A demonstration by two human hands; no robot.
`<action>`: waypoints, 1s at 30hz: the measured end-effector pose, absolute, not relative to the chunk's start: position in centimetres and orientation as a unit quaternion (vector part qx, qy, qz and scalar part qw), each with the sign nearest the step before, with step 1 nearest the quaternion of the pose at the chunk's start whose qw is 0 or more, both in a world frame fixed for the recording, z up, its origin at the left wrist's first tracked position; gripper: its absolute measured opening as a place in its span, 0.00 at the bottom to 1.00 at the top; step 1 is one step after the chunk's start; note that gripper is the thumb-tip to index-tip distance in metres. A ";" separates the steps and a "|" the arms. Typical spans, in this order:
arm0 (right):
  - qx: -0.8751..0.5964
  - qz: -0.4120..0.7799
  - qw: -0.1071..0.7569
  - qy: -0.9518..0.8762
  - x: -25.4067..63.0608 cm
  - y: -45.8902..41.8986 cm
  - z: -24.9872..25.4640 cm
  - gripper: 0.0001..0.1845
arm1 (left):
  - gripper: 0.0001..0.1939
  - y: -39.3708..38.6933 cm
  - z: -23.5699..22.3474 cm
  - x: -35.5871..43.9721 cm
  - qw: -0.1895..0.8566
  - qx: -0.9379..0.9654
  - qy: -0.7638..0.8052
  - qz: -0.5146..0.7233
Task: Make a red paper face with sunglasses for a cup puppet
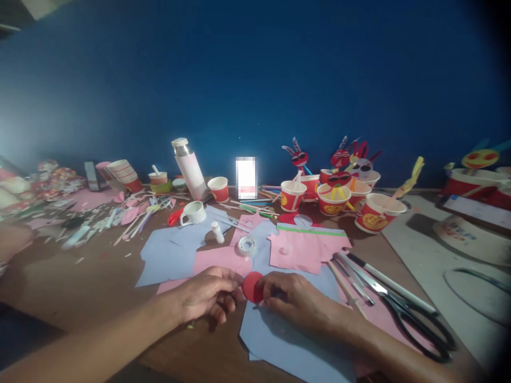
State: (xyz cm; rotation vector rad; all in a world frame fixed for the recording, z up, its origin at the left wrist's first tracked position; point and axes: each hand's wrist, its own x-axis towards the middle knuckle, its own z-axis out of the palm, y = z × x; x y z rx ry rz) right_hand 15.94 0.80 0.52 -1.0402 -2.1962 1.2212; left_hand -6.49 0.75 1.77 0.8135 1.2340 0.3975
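Note:
A small red paper circle (253, 288) is held up over blue and pink paper pieces. My right hand (297, 300) pinches its right edge between thumb and bent fingers. At the circle's left edge, the thumb and forefinger of my left hand (209, 295) come together on it, with the other fingers curled loosely below. Just beyond the hands, a roll of clear tape (247, 245) lies on the paper, and a small white glue stick (217, 232) stands behind it. Large black-handled scissors (399, 314) lie to the right of my right hand.
Red paper cups (293, 195) with paper-faced figures line the back right. A white flask (191, 173), a white mug (194, 213) and stacked cups (125, 174) stand left. Paper scraps and sticks (136, 226) litter the left side. A black-and-white pen (395, 282) lies beside the scissors.

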 end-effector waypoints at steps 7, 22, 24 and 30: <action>-0.385 0.488 0.231 -0.749 16.1 1.1 0.0 0.07 | 0.11 1.6 1.6 -4.8 0.643 0.481 0.574 0.162; -0.469 0.496 0.403 -0.610 16.0 2.9 1.4 0.03 | 0.11 3.1 1.1 -2.3 0.554 0.555 0.523 0.333; -0.465 0.515 0.412 -0.591 15.7 2.8 1.5 0.04 | 0.13 2.9 1.1 -2.0 0.568 0.541 0.524 0.332; -0.462 0.554 0.424 -0.548 15.6 2.8 1.5 0.07 | 0.13 2.5 1.0 -1.7 0.586 0.532 0.513 0.333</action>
